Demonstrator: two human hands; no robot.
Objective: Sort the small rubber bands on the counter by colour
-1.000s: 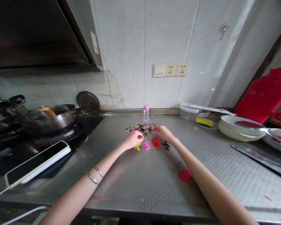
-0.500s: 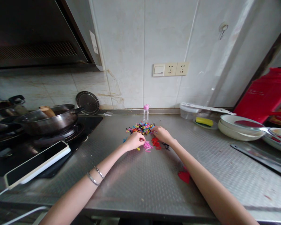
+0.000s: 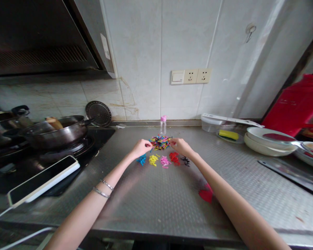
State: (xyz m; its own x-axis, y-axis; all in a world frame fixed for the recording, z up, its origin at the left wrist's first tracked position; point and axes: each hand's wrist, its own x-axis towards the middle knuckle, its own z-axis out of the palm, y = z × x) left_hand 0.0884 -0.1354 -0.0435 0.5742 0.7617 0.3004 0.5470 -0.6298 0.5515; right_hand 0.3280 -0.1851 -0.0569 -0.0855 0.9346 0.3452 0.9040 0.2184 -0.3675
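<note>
A mixed heap of small coloured strips, which look like little rubber bands, lies on the steel counter. My left hand is at the heap's left edge, thumb and fingertips pinched together. At its right edge my right hand is closed in a pinch too. Whatever either pinch holds is too small to make out. In front sits a row of single-colour piles: blue, yellow, pink, red and black. Behind the heap stands a clear bottle with a pink cap.
On the left are a phone and a pan on the stove. A red piece lies beside my right forearm. Bowls, a knife, a yellow sponge and a red flask are at the right.
My left hand has moved from above the pink pile back and left to the heap's edge, uncovering the yellow and blue piles. My right hand stays by the heap's right side.
</note>
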